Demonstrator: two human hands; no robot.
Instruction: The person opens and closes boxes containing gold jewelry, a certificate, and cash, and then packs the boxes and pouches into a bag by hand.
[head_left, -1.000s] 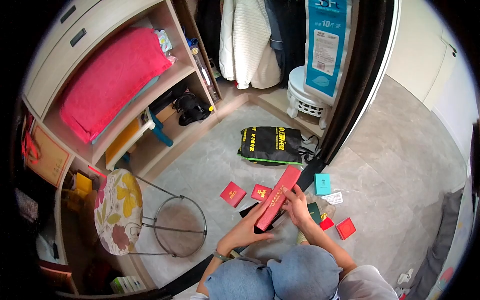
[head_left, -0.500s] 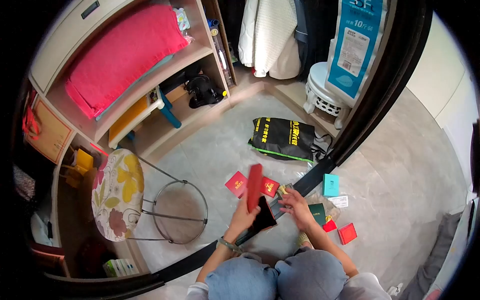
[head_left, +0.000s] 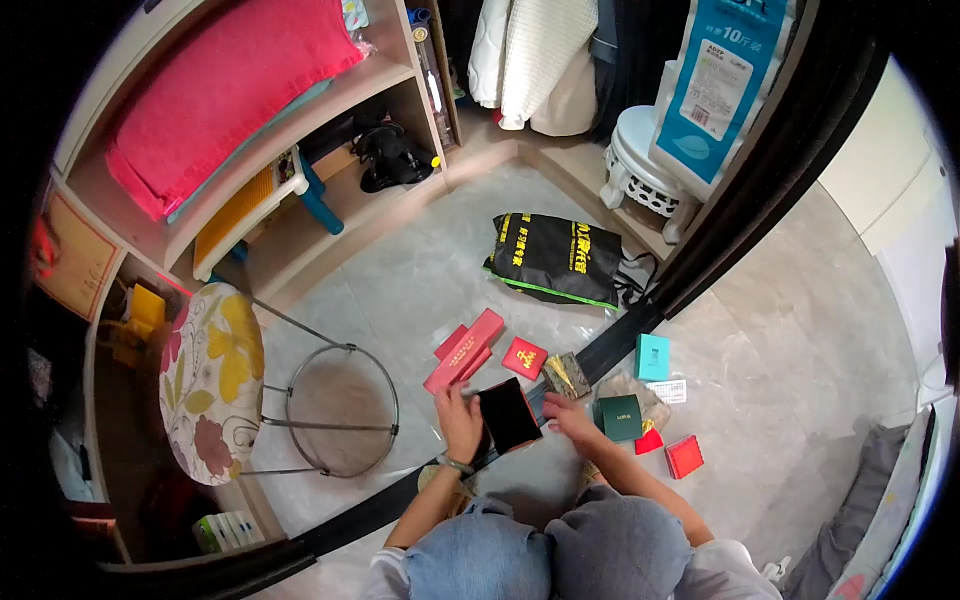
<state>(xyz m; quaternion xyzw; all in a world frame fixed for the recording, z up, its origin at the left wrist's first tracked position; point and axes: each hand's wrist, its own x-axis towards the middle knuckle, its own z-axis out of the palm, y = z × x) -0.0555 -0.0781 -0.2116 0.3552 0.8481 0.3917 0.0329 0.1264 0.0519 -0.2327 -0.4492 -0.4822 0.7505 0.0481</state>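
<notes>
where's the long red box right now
In the head view, the long red box lies slightly left of centre, just beyond the left hand and left of the yellow-marked red box.

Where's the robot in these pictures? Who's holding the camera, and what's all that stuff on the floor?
There's no robot here, just a person using two bare hands. Nobody holds the camera: it's worn on the person's head, looking forward and down, and every picture comes from it. That's why you see the person's blue knees at the bottom.

The left hand and right hand are on either side of an open box with a black inside. I can't tell whether either hand is holding it.

On the grey floor lie a long red box, a turquoise box, a dark green box and a black bag with yellow writing. The flowery thing is a stool seat.
</notes>
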